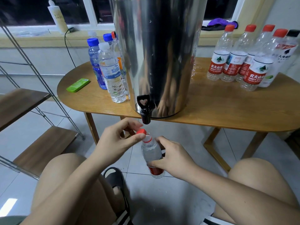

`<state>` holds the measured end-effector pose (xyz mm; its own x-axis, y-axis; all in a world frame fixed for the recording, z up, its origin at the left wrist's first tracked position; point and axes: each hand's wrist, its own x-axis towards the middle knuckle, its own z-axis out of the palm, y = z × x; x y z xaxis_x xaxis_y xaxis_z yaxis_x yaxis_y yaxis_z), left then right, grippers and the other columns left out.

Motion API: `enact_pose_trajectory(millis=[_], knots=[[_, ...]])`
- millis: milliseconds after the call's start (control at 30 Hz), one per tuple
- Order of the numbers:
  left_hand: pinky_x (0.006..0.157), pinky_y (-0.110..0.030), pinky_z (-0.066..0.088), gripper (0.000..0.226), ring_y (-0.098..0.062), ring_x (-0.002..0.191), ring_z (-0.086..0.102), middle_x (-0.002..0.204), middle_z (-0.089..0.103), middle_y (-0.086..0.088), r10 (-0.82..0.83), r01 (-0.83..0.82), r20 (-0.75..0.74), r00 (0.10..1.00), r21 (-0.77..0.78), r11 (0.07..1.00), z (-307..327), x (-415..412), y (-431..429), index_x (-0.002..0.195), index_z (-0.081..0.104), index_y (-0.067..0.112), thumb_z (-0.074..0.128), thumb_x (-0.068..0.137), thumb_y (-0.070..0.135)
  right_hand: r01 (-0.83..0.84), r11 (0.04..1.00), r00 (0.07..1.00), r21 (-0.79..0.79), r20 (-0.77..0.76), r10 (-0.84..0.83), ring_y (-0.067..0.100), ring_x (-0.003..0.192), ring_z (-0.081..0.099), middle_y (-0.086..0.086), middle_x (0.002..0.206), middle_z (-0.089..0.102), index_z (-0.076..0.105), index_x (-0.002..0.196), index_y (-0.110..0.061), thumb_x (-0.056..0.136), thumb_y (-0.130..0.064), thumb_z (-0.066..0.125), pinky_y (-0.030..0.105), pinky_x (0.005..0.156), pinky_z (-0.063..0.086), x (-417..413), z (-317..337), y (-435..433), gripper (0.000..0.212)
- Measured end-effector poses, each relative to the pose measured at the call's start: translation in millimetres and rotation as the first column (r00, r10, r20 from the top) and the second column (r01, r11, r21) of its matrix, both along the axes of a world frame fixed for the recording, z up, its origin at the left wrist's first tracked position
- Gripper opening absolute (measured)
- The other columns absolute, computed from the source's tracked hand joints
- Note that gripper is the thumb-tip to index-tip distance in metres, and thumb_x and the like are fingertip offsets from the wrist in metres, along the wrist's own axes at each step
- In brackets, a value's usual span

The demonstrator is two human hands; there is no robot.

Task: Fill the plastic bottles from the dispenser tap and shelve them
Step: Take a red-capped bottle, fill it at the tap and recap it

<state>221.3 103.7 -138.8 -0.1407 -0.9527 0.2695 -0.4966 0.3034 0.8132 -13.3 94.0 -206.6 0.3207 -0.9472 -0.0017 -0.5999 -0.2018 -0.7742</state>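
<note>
A tall steel dispenser (159, 54) stands on the wooden table (219, 108), its black tap (145, 109) hanging over the front edge. Just below the tap I hold a clear plastic bottle (151, 151) with a red label, slightly tilted. My right hand (172, 157) grips its body. My left hand (120, 140) pinches the red cap (141, 131) at the bottle's mouth; the cap sits at an angle against the neck. Several empty red-capped bottles (240, 57) stand at the table's right. Several bottles with blue or white caps (108, 67) stand left of the dispenser.
A green flat box (78, 85) lies on the table's left end. A metal-framed rack with wooden shelves (24, 108) stands at the left. My knees and a black sandal (116, 179) are below, on the tiled floor. A white squeeze bottle (56, 17) stands on the windowsill.
</note>
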Motion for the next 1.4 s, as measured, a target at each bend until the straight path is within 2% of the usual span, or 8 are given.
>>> enact_pose_trajectory(millis=[200,433,667,767,867,1100,1300,1400], knots=[[0.073,-0.029,0.049,0.028,-0.024,0.09,0.067,0.1,0.076,0.004,-0.073,0.078,0.079,0.994,-0.059,0.995,0.1,3.5,-0.9,0.108,0.082,0.035,0.086,0.085,0.051,-0.042,0.999,0.998,-0.035,-0.052,0.04,0.007,0.1,0.067,-0.021,0.112,0.069,0.059,0.123,-0.043,0.066,-0.062,0.089,0.041,0.086,0.06,1.8,1.4,3.1,0.068],[0.071,-0.016,0.047,0.038,-0.013,0.087,0.066,0.087,0.068,0.014,-0.03,0.067,0.249,0.968,-0.14,0.988,2.0,1.3,0.0,0.087,0.072,0.03,0.09,0.073,0.061,-0.089,0.992,0.986,-0.087,-0.147,0.076,0.008,0.094,0.065,-0.018,0.108,0.068,0.058,0.118,-0.041,0.068,-0.062,0.091,0.038,0.08,0.059,0.0,1.9,6.9,0.064],[0.091,-0.022,0.049,0.022,-0.014,0.116,0.071,0.118,0.077,0.014,-0.267,0.258,0.117,0.957,0.087,0.962,8.6,4.2,-0.5,0.114,0.083,0.031,0.085,0.093,0.025,-0.056,0.994,0.986,-0.099,-0.162,0.04,0.01,0.098,0.066,-0.018,0.113,0.069,0.06,0.128,-0.039,0.063,-0.064,0.089,0.04,0.083,0.059,-2.6,2.1,4.2,0.076],[0.089,-0.028,0.053,0.033,-0.012,0.121,0.067,0.127,0.072,0.02,-0.227,0.22,0.236,0.945,0.055,0.974,7.3,6.9,-1.5,0.126,0.078,0.04,0.084,0.095,0.03,-0.056,0.995,0.987,-0.078,-0.155,0.043,0.009,0.096,0.066,-0.016,0.108,0.068,0.06,0.122,-0.039,0.064,-0.061,0.09,0.04,0.082,0.059,-1.4,2.8,3.6,0.069],[0.081,-0.014,0.047,0.032,-0.011,0.11,0.069,0.116,0.073,0.019,-0.161,0.171,0.295,0.942,-0.006,0.985,6.7,11.8,-3.2,0.125,0.079,0.04,0.083,0.093,0.039,-0.047,0.995,0.985,-0.087,-0.169,0.032,0.01,0.091,0.064,-0.015,0.101,0.067,0.057,0.111,-0.038,0.064,-0.061,0.09,0.039,0.078,0.058,-1.4,2.4,2.4,0.062],[0.068,-0.014,0.049,0.046,-0.003,0.086,0.069,0.086,0.072,0.022,-0.064,0.09,0.391,0.918,-0.048,0.995,6.9,7.7,-1.5,0.097,0.078,0.035,0.078,0.073,0.074,-0.084,0.992,0.98,-0.095,-0.19,0.064,0.011,0.095,0.064,-0.018,0.108,0.067,0.058,0.121,-0.04,0.063,-0.065,0.088,0.042,0.081,0.059,-4.1,-1.1,2.2,0.07],[0.08,-0.01,0.044,0.035,-0.003,0.109,0.066,0.113,0.072,0.023,-0.202,0.21,0.388,0.899,0.024,0.977,9.0,12.2,-4.4,0.124,0.078,0.041,0.086,0.09,0.039,-0.074,0.993,0.978,-0.096,-0.202,0.054,0.012,0.09,0.063,-0.014,0.1,0.066,0.056,0.109,-0.038,0.063,-0.062,0.089,0.04,0.076,0.058,-4.9,-1.5,1.4,0.062],[0.078,-0.011,0.047,0.042,0.002,0.102,0.066,0.108,0.073,0.025,-0.168,0.174,0.377,0.911,0.018,0.985,11.3,9.5,0.2,0.122,0.078,0.04,0.083,0.084,0.059,-0.073,0.992,0.979,-0.107,-0.196,0.051,0.012,0.09,0.063,-0.015,0.101,0.066,0.057,0.113,-0.038,0.063,-0.064,0.088,0.04,0.076,0.058,-2.9,-0.3,1.4,0.064]])
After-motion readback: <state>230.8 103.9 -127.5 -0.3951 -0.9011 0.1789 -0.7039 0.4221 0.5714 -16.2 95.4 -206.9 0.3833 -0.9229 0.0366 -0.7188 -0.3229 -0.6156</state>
